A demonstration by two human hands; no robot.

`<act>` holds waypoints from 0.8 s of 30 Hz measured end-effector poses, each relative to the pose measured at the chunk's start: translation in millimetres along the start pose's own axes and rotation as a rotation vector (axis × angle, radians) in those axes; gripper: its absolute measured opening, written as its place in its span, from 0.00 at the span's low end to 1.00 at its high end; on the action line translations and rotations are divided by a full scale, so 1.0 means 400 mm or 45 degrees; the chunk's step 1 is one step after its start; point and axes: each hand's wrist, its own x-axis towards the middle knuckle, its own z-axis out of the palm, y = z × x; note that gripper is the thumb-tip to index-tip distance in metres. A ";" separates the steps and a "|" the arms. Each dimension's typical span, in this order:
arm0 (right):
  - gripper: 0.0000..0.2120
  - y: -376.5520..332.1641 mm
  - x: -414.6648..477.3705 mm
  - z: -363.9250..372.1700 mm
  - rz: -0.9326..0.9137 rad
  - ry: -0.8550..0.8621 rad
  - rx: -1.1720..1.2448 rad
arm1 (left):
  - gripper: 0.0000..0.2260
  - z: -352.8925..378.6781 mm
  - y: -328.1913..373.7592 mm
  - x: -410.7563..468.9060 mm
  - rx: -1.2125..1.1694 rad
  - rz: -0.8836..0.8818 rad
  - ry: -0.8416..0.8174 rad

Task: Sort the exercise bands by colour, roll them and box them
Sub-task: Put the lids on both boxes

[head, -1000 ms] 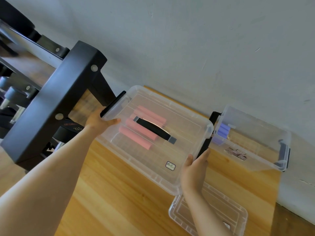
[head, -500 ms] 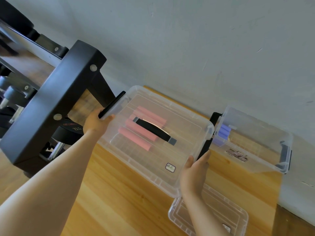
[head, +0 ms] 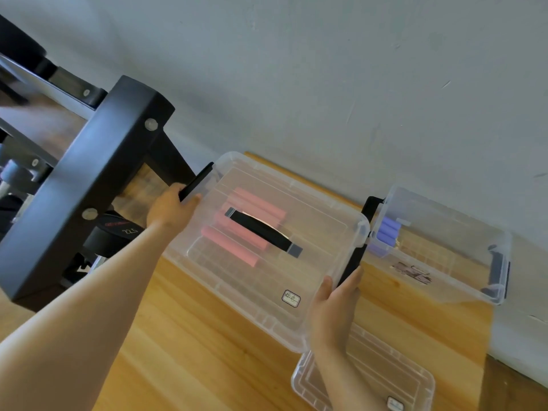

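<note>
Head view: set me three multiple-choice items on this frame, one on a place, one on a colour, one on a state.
1. Where is the loose lid? A leaning on the wall; B flat on the wooden surface, nearer the camera than the lidded box; C atop the lidded box.
2. What colour are the rolls in the lidded box? A green; B yellow; C pink.
3. How is the second box, holding the purple rolls? A open, lidless; B lidded and latched; C upside down.
Answers: 1 B, it lies flat on bare wood. 2 C, pink shows through the plastic. 3 A, nothing covers its rim.
</note>
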 end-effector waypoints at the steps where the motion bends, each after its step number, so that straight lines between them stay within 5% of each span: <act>1: 0.29 0.002 0.001 0.001 -0.004 0.004 -0.001 | 0.21 0.002 0.018 0.019 -0.010 0.022 -0.032; 11: 0.29 0.005 0.006 -0.003 -0.011 -0.020 0.017 | 0.12 0.054 0.047 0.077 -0.112 -0.019 0.079; 15: 0.30 0.000 0.004 -0.003 -0.006 -0.037 0.012 | 0.17 0.028 0.036 0.093 -0.008 -0.041 -0.164; 20: 0.30 -0.006 0.006 -0.010 -0.010 -0.074 -0.020 | 0.28 0.050 0.040 -0.008 0.440 0.113 -0.089; 24: 0.32 -0.018 0.006 -0.038 -0.022 -0.191 -0.015 | 0.29 0.058 0.065 -0.133 0.119 0.134 -0.123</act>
